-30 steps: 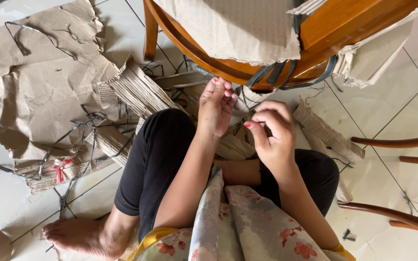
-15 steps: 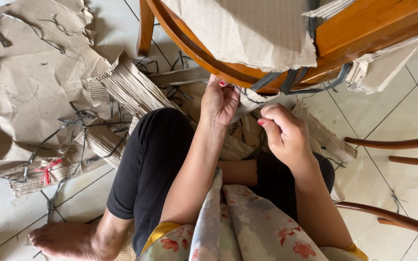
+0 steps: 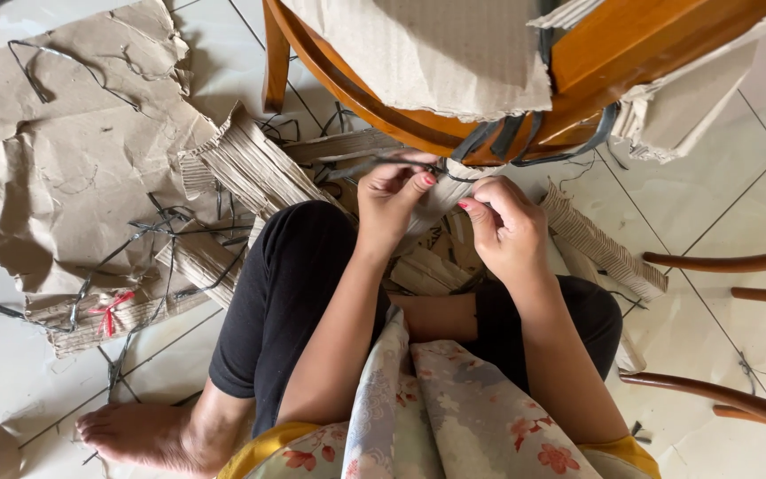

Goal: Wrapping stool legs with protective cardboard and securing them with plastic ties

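A person sits on the tiled floor (image 3: 720, 222) beneath a wooden chair (image 3: 596, 62). The left hand (image 3: 392, 200) and right hand (image 3: 507, 226) each pinch a dark strap (image 3: 401, 164) hanging from the chair's curved rail, fingers closed on it, pulling it taut. Torn brown cardboard wrapping (image 3: 73, 168) lies spread at the floor's left side.

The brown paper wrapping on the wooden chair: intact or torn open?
Torn open. The brown paper wrapping has a ragged lower edge, leaving the wooden chair frame bare.
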